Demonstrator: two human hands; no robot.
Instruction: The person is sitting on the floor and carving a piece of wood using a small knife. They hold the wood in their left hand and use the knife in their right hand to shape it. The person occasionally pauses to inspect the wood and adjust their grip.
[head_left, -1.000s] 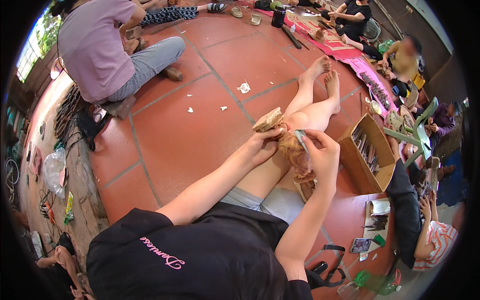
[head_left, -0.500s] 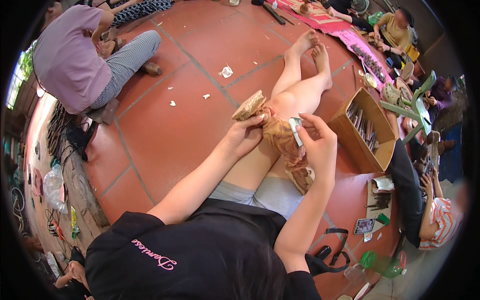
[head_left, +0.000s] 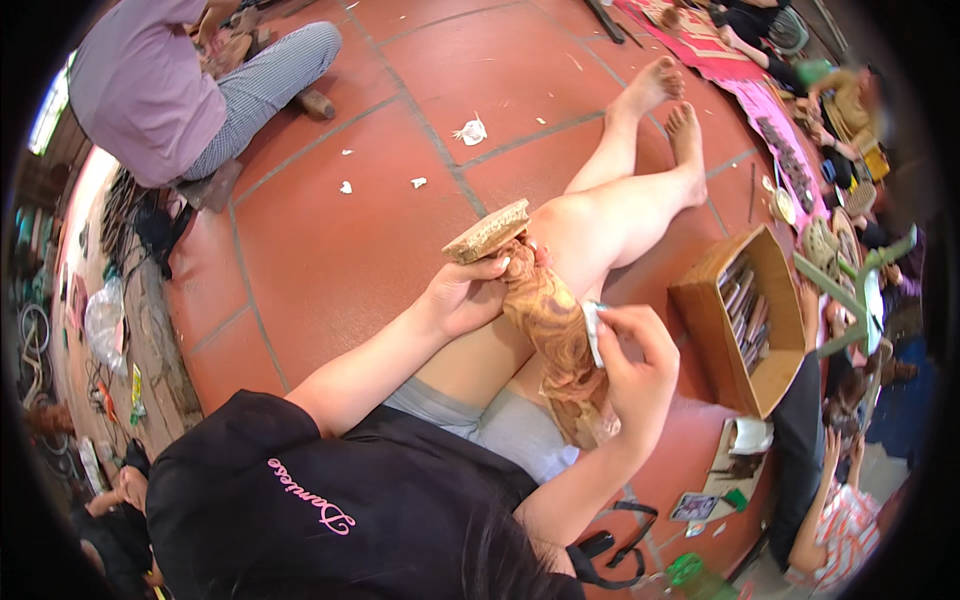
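Note:
A carved wooden figure (head_left: 545, 305) with swirling brown and yellow grain lies slanted across my thighs. Its pale, rough flat base (head_left: 487, 231) points up and away from me. My left hand (head_left: 462, 297) is wrapped round the narrow part just below that base, with some fingers hidden behind the wood. In my right hand (head_left: 640, 358), a small folded whitish sheet (head_left: 592, 334) is pinched between thumb and fingers and touches the right side of the figure. The figure's lower end rests by my lap, partly behind my right wrist.
A cardboard box (head_left: 735, 320) of thin wooden sticks or tools stands right of my legs. Near it are a green plastic stool (head_left: 850, 290) and a phone (head_left: 694, 507). White scraps (head_left: 470, 131) dot the tiled floor. Co-workers sit at far left and along the right.
The view has shifted, and the figure appears slightly turned in my left hand. My right hand with the folded sheet has gone from the figure's upper face to its right side.

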